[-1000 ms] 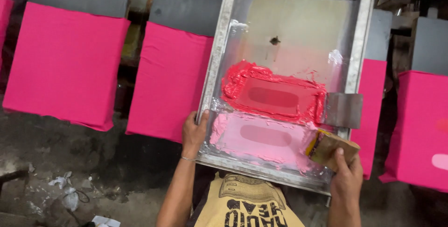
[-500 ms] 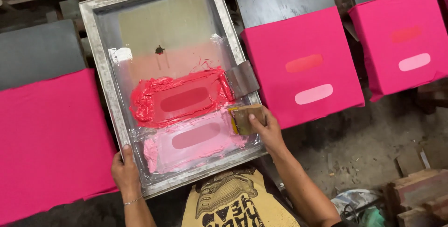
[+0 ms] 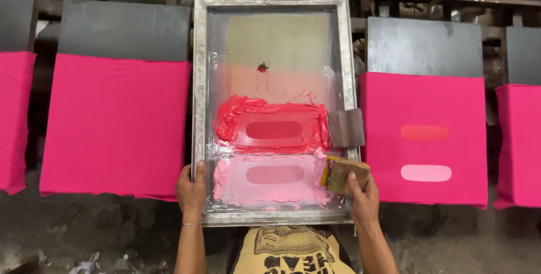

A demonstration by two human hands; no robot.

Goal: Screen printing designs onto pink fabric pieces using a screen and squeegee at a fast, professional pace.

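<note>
Pink-clad boards flanking the screen frame (left hand clasping its edge, right hand gripping squeegee)

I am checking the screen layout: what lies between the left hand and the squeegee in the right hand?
In the head view, a patch of pale pink ink on the screen lies between the left hand and the squeegee in the right hand.
</note>
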